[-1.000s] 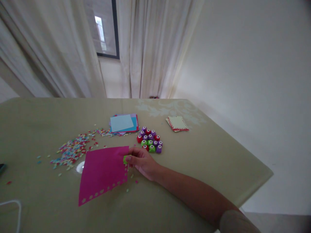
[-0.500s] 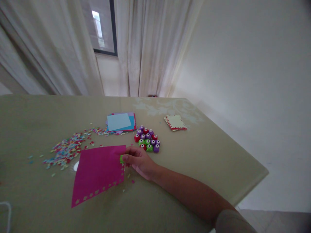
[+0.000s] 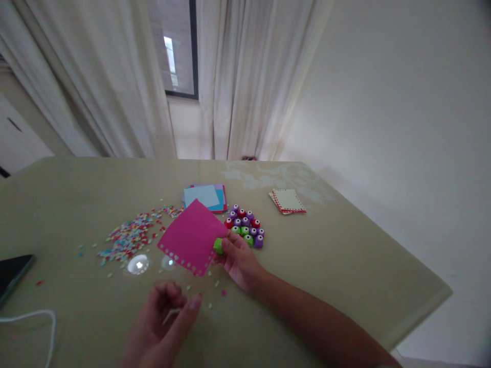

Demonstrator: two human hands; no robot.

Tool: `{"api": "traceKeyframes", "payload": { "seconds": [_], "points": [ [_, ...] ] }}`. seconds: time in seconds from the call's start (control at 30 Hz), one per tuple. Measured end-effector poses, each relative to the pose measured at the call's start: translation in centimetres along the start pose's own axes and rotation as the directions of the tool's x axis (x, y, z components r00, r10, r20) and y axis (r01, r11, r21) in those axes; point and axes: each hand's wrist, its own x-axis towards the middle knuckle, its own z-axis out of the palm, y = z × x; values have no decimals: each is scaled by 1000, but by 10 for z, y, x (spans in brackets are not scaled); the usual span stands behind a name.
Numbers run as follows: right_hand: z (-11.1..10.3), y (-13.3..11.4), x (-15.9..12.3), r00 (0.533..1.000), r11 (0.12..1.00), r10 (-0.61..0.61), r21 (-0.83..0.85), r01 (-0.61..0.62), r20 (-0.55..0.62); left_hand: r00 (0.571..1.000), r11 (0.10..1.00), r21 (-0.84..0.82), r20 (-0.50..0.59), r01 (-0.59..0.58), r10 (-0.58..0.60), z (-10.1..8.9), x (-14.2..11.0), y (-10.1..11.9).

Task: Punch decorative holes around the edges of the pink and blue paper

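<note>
Above table (image 3: 345,266), well in from its right corner: magenta paper sheet (image 3: 194,232), holes along two edges. Right hand (image 3: 241,263) pinching green craft punch (image 3: 218,246) at sheet's edge. Left hand (image 3: 153,322) nearer, fingers curled, narrow gap to thumb, nothing seen in grasp. Sheet likely light, bendy, easily torn by holes; best held at unpunched corner. Punch probably hard, smooth; grip by sides. Toward far edge: paper stack (image 3: 201,196).

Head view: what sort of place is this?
Probably a room in a home, though that isn't certain: long pale curtains hang beside a window, and a table is strewn with small colored bits.
</note>
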Motion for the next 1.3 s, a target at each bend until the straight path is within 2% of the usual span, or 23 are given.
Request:
{"api": "traceKeyframes", "payload": {
  "seconds": [0.07, 0.1, 0.17, 0.2, 0.23, 0.43, 0.57, 0.73, 0.97, 1.17, 1.3],
  "points": [
    [2, -1, -3, 1000, 1000, -15, -17, 16, 5, 992, 996, -71, -119, -57, 48, 12, 21, 9],
    [2, -2, -5, 1000, 999, -16, -33, 16, 21, 994, 996, -68, -98, -64, 57, 16, 31, 13],
    [4, -3, -8, 998, 997, 6, -78, -1, 68, 996, 999, -39, 79, -27, 30, 22, 46, 18],
    [4, -3, -9, 996, 995, 27, -100, -18, 88, 994, 1000, 2, 107, -19, 19, 22, 50, 18],
    [4, -2, -9, 994, 993, 47, -113, -35, 100, 997, 999, 50, 79, -18, 14, 21, 53, 16],
    [-2, 3, -4, 998, 998, 58, -28, -57, 35, 997, 982, 189, 74, 16, -31, 7, 51, 0],
    [-2, 3, -6, 993, 989, 89, -127, -79, 74, 999, 984, 176, 36, 31, -38, 7, 54, 6],
    [3, -3, -10, 989, 959, 115, -269, -85, 95, 998, 977, 209, 59, -29, 17, 6, 58, 11],
    [14, -6, -9, 974, 933, 218, -306, -189, 62, 998, 973, 227, 62, -27, 13, -1, 60, 8],
    [18, 0, -16, 965, 918, 260, -300, -260, -41, 987, 963, 266, 160, -51, 9, -9, 64, 13],
    [22, 2, -18, 959, 900, 280, -333, -279, -46, 983, 972, 234, 182, -21, -23, -9, 62, 15]
  ]
}}
